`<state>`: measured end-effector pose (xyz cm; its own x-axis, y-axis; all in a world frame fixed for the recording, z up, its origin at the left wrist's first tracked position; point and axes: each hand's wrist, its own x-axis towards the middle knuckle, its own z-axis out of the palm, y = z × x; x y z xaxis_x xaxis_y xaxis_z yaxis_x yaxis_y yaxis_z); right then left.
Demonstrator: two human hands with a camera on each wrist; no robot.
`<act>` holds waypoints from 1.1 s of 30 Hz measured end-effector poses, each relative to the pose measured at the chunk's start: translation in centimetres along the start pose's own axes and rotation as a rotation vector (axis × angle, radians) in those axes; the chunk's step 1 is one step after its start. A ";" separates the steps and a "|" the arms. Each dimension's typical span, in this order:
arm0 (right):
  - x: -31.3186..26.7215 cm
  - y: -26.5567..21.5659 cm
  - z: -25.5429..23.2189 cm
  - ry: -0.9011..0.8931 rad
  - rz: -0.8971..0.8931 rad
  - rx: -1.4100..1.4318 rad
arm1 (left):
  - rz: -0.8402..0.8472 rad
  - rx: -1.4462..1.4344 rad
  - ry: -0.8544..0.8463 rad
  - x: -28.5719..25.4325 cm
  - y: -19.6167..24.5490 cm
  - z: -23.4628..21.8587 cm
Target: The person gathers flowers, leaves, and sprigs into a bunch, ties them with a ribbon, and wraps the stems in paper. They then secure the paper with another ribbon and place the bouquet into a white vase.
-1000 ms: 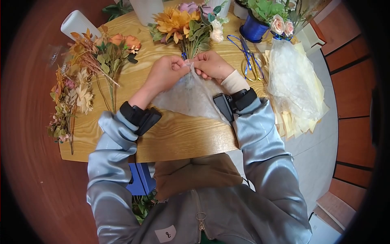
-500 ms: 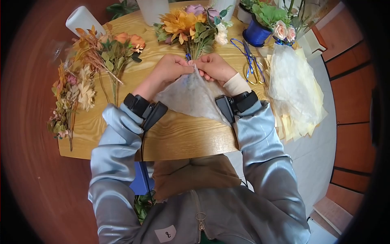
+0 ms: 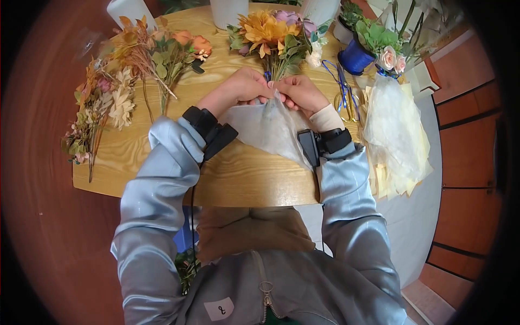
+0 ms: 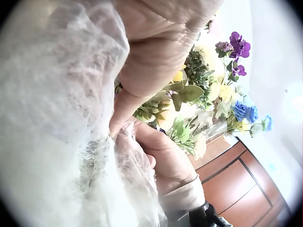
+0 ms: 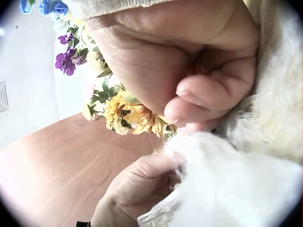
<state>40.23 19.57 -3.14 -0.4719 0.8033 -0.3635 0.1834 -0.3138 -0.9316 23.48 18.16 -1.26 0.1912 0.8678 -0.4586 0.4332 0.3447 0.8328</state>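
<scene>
A bouquet (image 3: 271, 38) with a big orange bloom, mauve flowers and green leaves lies with its stems toward me. Blue ribbon (image 3: 267, 76) shows at those stems. White fibrous wrapping paper (image 3: 260, 131) spreads over the stem ends, semi-sheer. My left hand (image 3: 246, 86) pinches the paper's gathered top edge from the left. Beside it, my right hand (image 3: 303, 93) pinches the same gather, fingertips nearly meeting. In the left wrist view the paper (image 4: 52, 109) bunches under the thumb. Curled fingers (image 5: 208, 97) of the right hand show in the right wrist view.
Loose flower stems (image 3: 157, 59) lie at the left on the wooden table (image 3: 254, 184). To the right are gold-handled scissors (image 3: 346, 105), a blue ribbon spool (image 3: 356, 57) and a wrapped rose bouquet (image 3: 395, 130). White vases (image 3: 227, 13) stand along the back.
The head view has shifted, so the table scene sits further right and slightly lower. Both hands keep pinching the paper's gather, with only small finger movements.
</scene>
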 end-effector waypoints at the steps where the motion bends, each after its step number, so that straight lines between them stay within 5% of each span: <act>1: 0.0 0.0 0.0 -0.001 -0.004 -0.008 | -0.008 0.006 -0.016 0.1 -0.1 0.0; 7: -0.8 -0.7 0.1 -0.009 -0.008 -0.038 | -0.020 0.021 -0.053 0.2 -0.2 -0.4; 12: -3.0 -2.5 -0.2 0.174 -0.133 -0.524 | -0.019 0.015 -0.070 0.6 -0.5 -0.3; 19: -4.5 -1.2 -1.9 0.092 -0.266 -0.828 | -0.015 0.115 -0.069 0.2 0.0 -0.4; 21: -5.6 -2.4 -2.2 0.317 -0.277 -0.859 | -0.009 0.118 -0.074 0.3 0.0 -0.5; 30: -9.3 -3.0 -1.4 0.111 -0.033 -1.191 | 0.001 0.110 -0.063 0.2 -0.1 -0.4; 33: -8.6 -1.0 -2.3 0.025 -0.195 -1.202 | 0.031 0.114 -0.052 0.3 0.0 -0.4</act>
<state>46.07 14.14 0.87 -0.5665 0.7983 -0.2045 0.7992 0.4717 -0.3725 23.16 18.52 -1.29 0.2502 0.8566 -0.4512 0.5228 0.2727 0.8077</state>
